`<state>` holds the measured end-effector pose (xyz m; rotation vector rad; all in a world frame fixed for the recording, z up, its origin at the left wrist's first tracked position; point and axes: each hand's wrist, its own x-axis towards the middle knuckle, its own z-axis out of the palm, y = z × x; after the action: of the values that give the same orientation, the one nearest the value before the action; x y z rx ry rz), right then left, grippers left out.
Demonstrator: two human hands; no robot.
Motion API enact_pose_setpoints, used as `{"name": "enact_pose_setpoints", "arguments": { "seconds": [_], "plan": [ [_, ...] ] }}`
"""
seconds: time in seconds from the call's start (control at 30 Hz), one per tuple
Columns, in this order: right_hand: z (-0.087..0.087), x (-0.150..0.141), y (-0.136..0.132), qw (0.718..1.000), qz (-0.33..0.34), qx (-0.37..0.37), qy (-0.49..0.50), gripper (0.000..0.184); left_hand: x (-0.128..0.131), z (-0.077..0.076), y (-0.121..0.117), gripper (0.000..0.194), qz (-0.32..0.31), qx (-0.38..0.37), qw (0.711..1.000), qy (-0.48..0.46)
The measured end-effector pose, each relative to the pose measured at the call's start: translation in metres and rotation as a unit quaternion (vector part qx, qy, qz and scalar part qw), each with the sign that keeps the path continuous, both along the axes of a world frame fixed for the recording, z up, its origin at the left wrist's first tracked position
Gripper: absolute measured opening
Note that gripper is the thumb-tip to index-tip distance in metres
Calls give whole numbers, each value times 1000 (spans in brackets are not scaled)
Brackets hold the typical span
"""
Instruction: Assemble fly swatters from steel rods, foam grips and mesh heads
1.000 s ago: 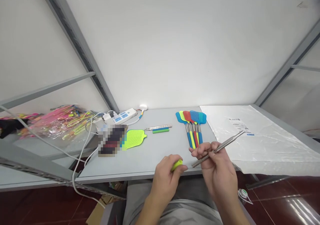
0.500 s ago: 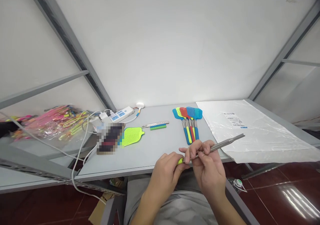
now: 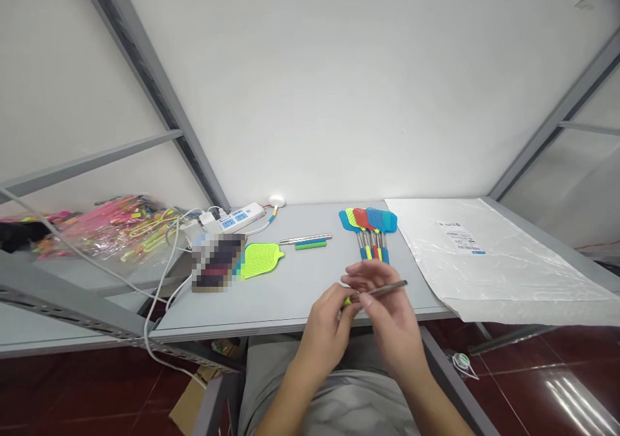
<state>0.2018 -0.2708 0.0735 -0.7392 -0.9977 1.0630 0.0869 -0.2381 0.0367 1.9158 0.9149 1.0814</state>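
My left hand (image 3: 329, 323) is closed round a lime-green handle (image 3: 347, 301), of which only a bit shows past the fingers. From it a thin metal rod (image 3: 390, 288) points right and slightly up, over my right palm. My right hand (image 3: 394, 323) has its thumb against this rod; its other fingers are loosely curled and a little blurred. Just behind my hands lies a fanned group of fly swatters (image 3: 372, 229) with blue, lime and red heads and metal shafts. Left of them are loose metal rods (image 3: 305, 238), a green tube (image 3: 310, 245) and a lime swatter head (image 3: 261, 259).
A pixelated object (image 3: 219, 261) and a white power strip (image 3: 242, 218) with cables are at the table's left. Bagged colourful items (image 3: 121, 226) lie on the left shelf. A white plastic packing sheet (image 3: 450, 255) covers the right side, overhanging the front edge.
The metal rods that reached far right past my right hand have drawn in; a shorter length shows now. My right fingers have loosened and moved up and left. The view has shifted slightly.
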Motion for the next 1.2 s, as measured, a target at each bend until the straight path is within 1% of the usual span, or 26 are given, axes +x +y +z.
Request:
{"name": "enact_pose_setpoints", "arguments": {
  "seconds": [0.03, 0.1, 0.13, 0.17, 0.2, 0.27, 0.37, 0.47, 0.57, 0.7, 0.8, 0.93, 1.03, 1.2],
  "plan": [
    [6, 1, 5, 1000, -8, -3, 26, 23, 2, -3, 5, 17, 9, -14, 1000, -23],
    [20, 0, 20, 999, -28, 3, 42, 14, 7, -8, 15, 17, 31, -33, 997, -61],
    [26, -2, 30, 999, -36, 8, 18, 9, 10, -10, 20, 16, 41, -40, 996, -74],
    [31, -5, 40, 999, -41, 9, -15, 9, 13, -12, 24, 15, 52, -44, 994, -83],
    [34, -9, 50, 999, -31, 2, -42, 13, 15, -13, 28, 15, 63, -46, 993, -91],
    [36, -18, 69, 998, -9, -12, -66, 21, 18, -15, 35, 16, 88, -53, 989, -107],
    [30, -31, 84, 997, 2, -22, -69, 26, 17, -17, 42, 17, 120, -66, 983, -121],
    [23, -39, 88, 995, 4, -24, -96, 27, 13, -18, 47, 23, 129, -79, 980, -126],
    [20, -41, 92, 992, -1, -16, -123, 30, 10, -21, 51, 30, 122, -93, 980, -129],
    [19, -40, 105, 994, 2, -26, -110, 32, 8, -27, 57, 30, 103, -144, 974, -144],
    [18, -42, 111, 992, 10, -33, -125, 32, 5, -29, 61, 31, 97, -176, 965, -168],
    [14, -48, 111, 984, 26, -54, -168, 30, 2, -28, 64, 31, 90, -182, 962, -183],
    [7, -51, 111, 980, 26, -82, -181, 31, 0, -30, 65, 30, 88, -189, 963, -169],
    [-1, -46, 117, 976, 36, -115, -183, 29, 1, -41, 69, 30, 80, -191, 966, -154]
  ]
}}
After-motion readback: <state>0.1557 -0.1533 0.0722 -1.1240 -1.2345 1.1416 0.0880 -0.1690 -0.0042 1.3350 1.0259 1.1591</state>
